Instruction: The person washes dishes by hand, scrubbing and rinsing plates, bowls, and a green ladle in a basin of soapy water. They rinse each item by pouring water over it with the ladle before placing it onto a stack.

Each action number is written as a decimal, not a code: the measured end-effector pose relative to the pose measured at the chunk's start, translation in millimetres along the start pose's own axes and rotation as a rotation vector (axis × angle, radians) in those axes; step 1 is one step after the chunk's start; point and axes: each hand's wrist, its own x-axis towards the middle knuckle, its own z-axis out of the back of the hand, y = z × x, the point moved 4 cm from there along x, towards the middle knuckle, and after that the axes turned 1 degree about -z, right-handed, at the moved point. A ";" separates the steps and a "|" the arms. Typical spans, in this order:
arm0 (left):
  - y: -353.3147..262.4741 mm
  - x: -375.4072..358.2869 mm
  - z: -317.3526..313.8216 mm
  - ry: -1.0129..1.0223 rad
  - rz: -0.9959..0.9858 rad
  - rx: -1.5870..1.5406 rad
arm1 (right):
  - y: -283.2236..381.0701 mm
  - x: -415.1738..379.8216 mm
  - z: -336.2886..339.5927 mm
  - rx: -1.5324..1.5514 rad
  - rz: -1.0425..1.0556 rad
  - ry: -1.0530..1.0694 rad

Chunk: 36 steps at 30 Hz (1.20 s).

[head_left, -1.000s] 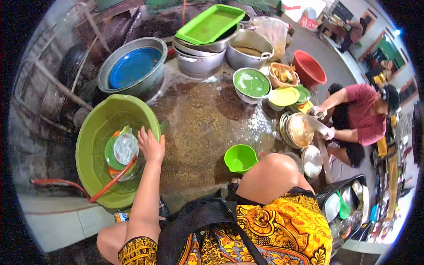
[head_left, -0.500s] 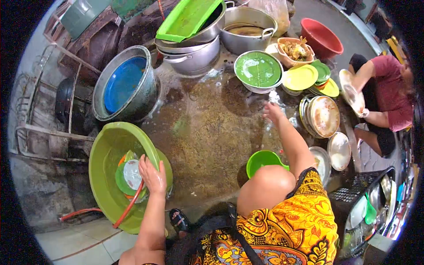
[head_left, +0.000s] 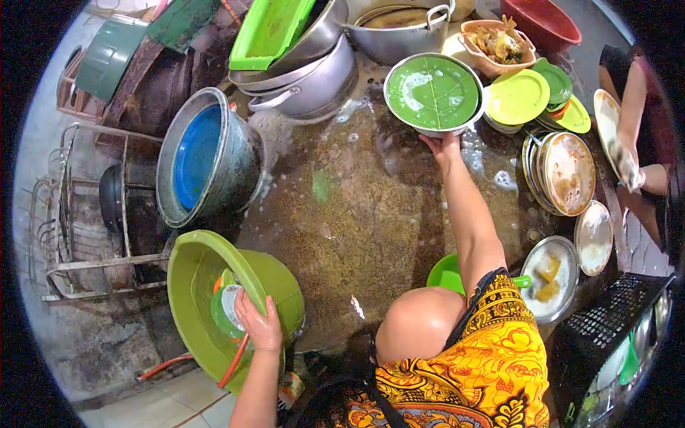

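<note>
My left hand (head_left: 260,324) is closed over the near rim of a large olive-green basin (head_left: 284,282), fingers inside and thumb outside. In the basin are a white dish (head_left: 232,305) and green ones; a red hose (head_left: 234,365) crosses its rim beside my wrist. My right arm reaches forward, and the right hand (head_left: 442,146) grips the near edge of a soapy green leaf-patterned plate (head_left: 446,96) on pale dishware. Its fingertips are hidden under that edge. Below the right forearm sits a bright green dipper (head_left: 446,273), partly covered by my knee.
Stacked soapy plates (head_left: 569,175), yellow plates (head_left: 517,96) and a food-scrap basket (head_left: 498,46) stand right. A tub with a blue inside (head_left: 200,157) and metal pots (head_left: 314,85) stand left and back. Another person's hand (head_left: 629,160) holds a plate. A black crate (head_left: 606,314) is near right.
My right hand has moved forward from above the wet floor and taken hold of the green plate's near edge. My left hand stays at the basin rim. The camera view has shifted.
</note>
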 end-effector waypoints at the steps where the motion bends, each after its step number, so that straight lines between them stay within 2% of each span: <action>1: -1.9 0.7 0.5 0.005 -0.003 0.002 | -0.9 5.8 0.6 0.001 -0.001 -0.006; 4: -5.1 1.9 2.3 0.014 0.011 -0.040 | 4.4 13.4 5.5 -0.027 0.031 -0.175; 8: -5.2 2.4 3.3 0.020 0.015 -0.034 | 0.8 28.2 14.5 0.027 0.095 -0.241; 10: -5.0 2.5 3.5 0.022 0.019 -0.026 | 3.1 26.1 15.1 -0.117 0.151 -0.287; 11: -4.5 2.5 3.2 0.019 0.014 -0.027 | 5.5 22.0 11.5 -0.113 0.149 -0.285; 13: -3.7 2.4 3.4 0.017 0.012 -0.024 | 10.7 13.8 2.4 0.027 0.121 -0.152; 18: -5.2 2.0 3.8 0.009 0.005 -0.003 | 14.9 2.5 -2.4 -0.054 0.114 -0.264; 25: -1.8 2.5 2.9 0.009 0.000 -0.035 | 11.2 41.8 41.6 -0.167 0.220 -0.227; 27: 0.6 3.3 1.3 0.019 0.009 -0.019 | 35.3 1.8 30.9 -0.232 0.223 -0.218; 29: -1.4 3.8 2.9 0.016 0.012 -0.032 | 52.9 -27.5 33.7 -0.405 0.132 -0.385; 31: -3.3 3.1 3.1 0.013 0.013 -0.049 | 76.9 -26.4 51.2 -0.248 0.231 -0.357; 32: -2.9 3.1 2.6 0.021 0.022 -0.047 | 92.3 -55.3 18.7 -0.112 0.344 -0.352; 33: -2.0 3.7 2.6 0.027 0.029 -0.043 | 104.5 -67.7 -2.1 -0.110 0.348 -0.354; 36: 3.2 0.7 -0.9 -0.001 0.002 -0.015 | 112.2 -67.0 -29.2 -0.479 0.198 -0.155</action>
